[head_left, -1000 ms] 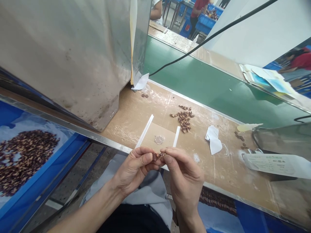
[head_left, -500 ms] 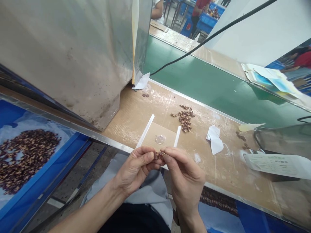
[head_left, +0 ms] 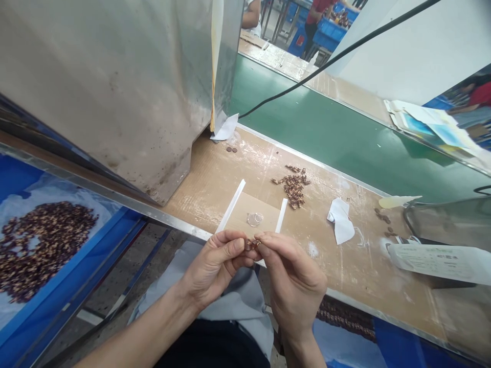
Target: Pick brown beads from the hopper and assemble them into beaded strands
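Note:
Between my fingertips is a small brown-and-gold piece [head_left: 252, 244], mostly covered, so its exact kind is unclear. My left hand [head_left: 218, 263] pinches it from the left with thumb and forefinger. From the other side my right hand [head_left: 293, 276] grips it, also in a pinch. Both hands are over the table's near edge. Just beyond them, a clear round disc [head_left: 253, 220] lies on a cardboard patch between two white strips [head_left: 231, 206]. Further off is a loose pile of similar brown-and-gold pieces [head_left: 294, 190].
A large metal housing [head_left: 115, 92] stands at left, above a blue bin [head_left: 111, 245] holding many brown-gold pieces. A green conveyor belt [head_left: 307, 122] runs behind the cardboard-covered table. On the right lie a white face mask [head_left: 341, 221] and a printed packet [head_left: 441, 261]. A black cable [head_left: 337, 59] crosses above.
The view has shifted very slightly. Both hands keep their pinch on the small piece, with hardly any movement of the fingers.

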### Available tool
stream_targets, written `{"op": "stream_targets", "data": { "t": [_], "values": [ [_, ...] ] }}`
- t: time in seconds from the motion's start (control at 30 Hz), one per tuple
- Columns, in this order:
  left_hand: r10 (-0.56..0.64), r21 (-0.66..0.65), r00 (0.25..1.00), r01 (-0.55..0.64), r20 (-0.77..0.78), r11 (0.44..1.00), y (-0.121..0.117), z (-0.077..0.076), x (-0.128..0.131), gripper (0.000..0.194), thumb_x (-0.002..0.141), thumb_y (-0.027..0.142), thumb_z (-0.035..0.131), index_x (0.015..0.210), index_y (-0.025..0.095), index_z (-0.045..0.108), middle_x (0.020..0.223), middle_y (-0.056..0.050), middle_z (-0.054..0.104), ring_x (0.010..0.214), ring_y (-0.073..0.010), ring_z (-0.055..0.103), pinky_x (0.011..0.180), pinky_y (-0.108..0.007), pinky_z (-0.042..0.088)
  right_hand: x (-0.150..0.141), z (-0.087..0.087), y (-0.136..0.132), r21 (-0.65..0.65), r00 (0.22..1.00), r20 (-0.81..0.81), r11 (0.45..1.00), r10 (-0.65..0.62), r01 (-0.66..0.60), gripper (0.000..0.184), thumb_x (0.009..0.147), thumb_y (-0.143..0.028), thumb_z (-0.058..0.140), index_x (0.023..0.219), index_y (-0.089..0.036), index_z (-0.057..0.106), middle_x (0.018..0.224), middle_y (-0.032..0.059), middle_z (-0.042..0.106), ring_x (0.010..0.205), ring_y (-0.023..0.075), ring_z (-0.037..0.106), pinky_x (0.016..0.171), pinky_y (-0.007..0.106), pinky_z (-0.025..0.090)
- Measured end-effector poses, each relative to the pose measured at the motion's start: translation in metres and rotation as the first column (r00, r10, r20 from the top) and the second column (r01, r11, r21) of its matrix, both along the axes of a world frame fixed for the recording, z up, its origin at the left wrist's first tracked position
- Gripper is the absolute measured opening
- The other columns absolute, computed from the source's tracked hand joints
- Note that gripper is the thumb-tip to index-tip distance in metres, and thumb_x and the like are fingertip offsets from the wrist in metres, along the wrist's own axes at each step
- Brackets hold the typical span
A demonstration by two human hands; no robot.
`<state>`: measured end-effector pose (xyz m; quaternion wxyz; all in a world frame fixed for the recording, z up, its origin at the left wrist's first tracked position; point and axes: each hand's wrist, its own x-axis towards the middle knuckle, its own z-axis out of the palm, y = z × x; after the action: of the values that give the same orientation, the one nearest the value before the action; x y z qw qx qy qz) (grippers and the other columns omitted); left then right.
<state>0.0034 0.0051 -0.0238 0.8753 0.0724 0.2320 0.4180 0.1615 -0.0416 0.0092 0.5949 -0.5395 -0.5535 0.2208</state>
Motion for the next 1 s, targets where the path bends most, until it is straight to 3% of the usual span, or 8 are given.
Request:
{"op": "stream_targets", "data": {
  "t": [0.37, 0.7, 0.9, 1.0],
  "values": [
    [0.013, -0.097, 0.995, -0.022, -0.096, 0.995, -0.001, 0.023, -0.002, 0.033, 0.073, 0.025, 0.121, 0.093, 0.017, 0.096, 0.087, -0.004, 0.093, 0.080, -0.0166, 0.093, 0.076, -0.015, 0.075, 0.002, -0.006, 0.001, 0.087, 0.999, 0.043, 0.996, 0.004, -0.008, 0.028, 0.111, -0.005, 0.086, 0.123, -0.029, 0.092, 0.116, 0.0022, 0.092, 0.106, 0.0235, 0.090, 0.098, 0.037, 0.079],
    [0.005, -0.125, 0.989, -0.024, -0.146, 0.992, -0.003, 0.031, -0.005, 0.038, 0.069, 0.027, 0.123, 0.091, 0.015, 0.095, 0.086, -0.003, 0.092, 0.077, -0.0149, 0.091, 0.076, -0.016, 0.075, 0.002, -0.004, -0.003, 0.118, 0.994, 0.112, 0.993, -0.008, -0.005, 0.028, 0.111, -0.005, 0.085, 0.124, -0.030, 0.092, 0.117, 0.0028, 0.093, 0.105, 0.0247, 0.091, 0.095, 0.037, 0.079],
    [0.025, -0.094, 0.982, -0.044, -0.189, 0.995, -0.005, 0.033, -0.003, 0.036, 0.073, 0.030, 0.121, 0.093, 0.017, 0.094, 0.089, -0.003, 0.092, 0.078, -0.0131, 0.089, 0.079, -0.017, 0.074, 0.000, -0.008, -0.002, 0.158, 0.990, 0.141, 0.987, -0.019, -0.004, 0.035, 0.110, -0.002, 0.085, 0.129, -0.031, 0.092, 0.122, 0.0034, 0.092, 0.105, 0.0248, 0.091, 0.093, 0.038, 0.079],
    [0.036, -0.010, 0.969, -0.039, -0.244, 0.999, -0.005, 0.032, -0.003, 0.035, 0.080, 0.034, 0.118, 0.099, 0.019, 0.094, 0.090, -0.003, 0.092, 0.079, -0.0133, 0.087, 0.081, -0.020, 0.073, 0.000, -0.007, -0.002, 0.103, 0.996, 0.088, 0.995, -0.012, 0.003, 0.030, 0.112, -0.006, 0.085, 0.126, -0.032, 0.093, 0.118, 0.0028, 0.092, 0.105, 0.0250, 0.091, 0.094, 0.038, 0.078]
  ]
}}
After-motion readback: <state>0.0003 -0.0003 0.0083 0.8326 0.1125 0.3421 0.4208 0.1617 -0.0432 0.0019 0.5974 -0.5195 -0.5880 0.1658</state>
